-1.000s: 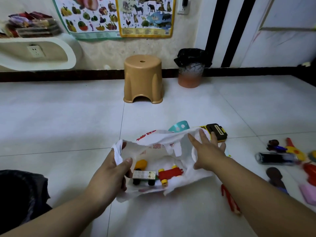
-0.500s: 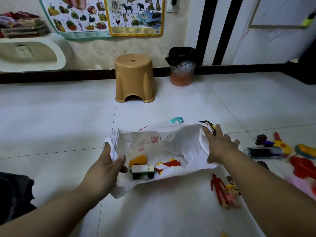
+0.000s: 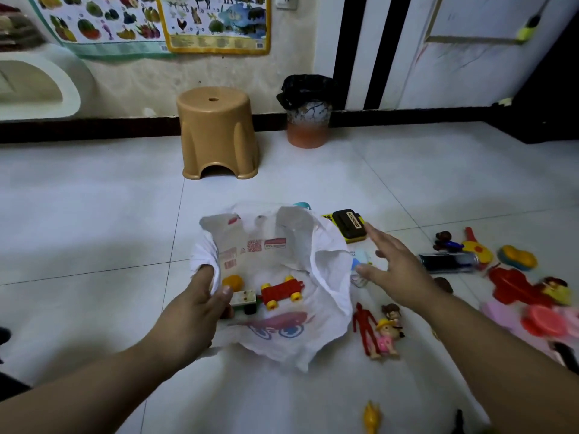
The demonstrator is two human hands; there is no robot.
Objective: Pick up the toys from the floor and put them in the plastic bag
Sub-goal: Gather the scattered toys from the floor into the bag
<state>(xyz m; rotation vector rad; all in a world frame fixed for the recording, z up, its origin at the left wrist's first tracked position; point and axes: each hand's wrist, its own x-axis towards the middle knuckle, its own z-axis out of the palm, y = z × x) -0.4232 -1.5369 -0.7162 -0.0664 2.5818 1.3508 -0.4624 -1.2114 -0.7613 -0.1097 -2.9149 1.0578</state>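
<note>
right hand (image 3: 398, 267) lets go of the white plastic bag (image 3: 282, 339), lifts away to centre right of the frame, fingers spread, bag's right rim slumps and folds inward

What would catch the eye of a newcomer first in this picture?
The white bag lies in the middle of the floor, its left rim held by the left grip, with a red car inside. Next, the right grip, open, reaches toward toys strewn on the tiles at the right, among them a doll. A tan stool stands behind, near the wall.
</note>
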